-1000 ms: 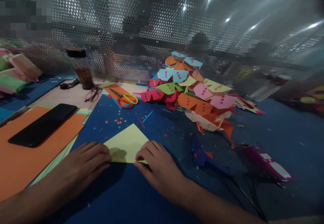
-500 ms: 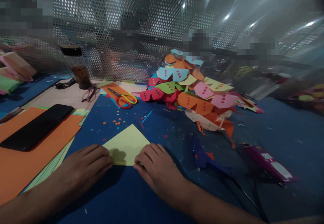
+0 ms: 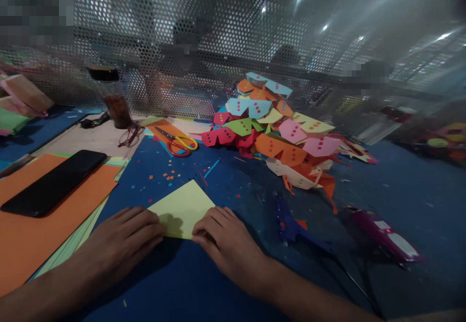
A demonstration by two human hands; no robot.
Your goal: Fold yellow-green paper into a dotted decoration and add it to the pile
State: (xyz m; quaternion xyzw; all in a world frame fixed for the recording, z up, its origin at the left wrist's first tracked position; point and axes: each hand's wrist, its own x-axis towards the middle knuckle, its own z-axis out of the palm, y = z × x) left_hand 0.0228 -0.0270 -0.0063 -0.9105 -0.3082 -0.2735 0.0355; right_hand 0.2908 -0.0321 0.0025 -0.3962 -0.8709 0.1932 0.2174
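Observation:
A pale yellow paper (image 3: pixel 187 205) lies on the blue table with one corner pointing away from me and a straight near edge. My left hand (image 3: pixel 136 232) is closed on its left part, fingers curled together at the near edge. On the right side, my right hand (image 3: pixel 220 239) pinches the paper's near edge, thumb below and fingers curled over. A shadow falls across the paper between both hands. The fingertips and the paper's side corners are partly hidden.
Orange sheets (image 3: pixel 22 259) with a black phone (image 3: pixel 54 181) lie left. Beyond are scissors (image 3: pixel 178 142), glasses (image 3: pixel 129 135), a bottle (image 3: pixel 116 101) and a heap of folded coloured papers (image 3: pixel 280 142). A blue glue gun (image 3: pixel 294 227) and a purple device (image 3: pixel 386 234) sit right.
The paper's far corner appears slightly further right and nearer. Both hands keep nearly the same place and grip; the view has shifted slightly.

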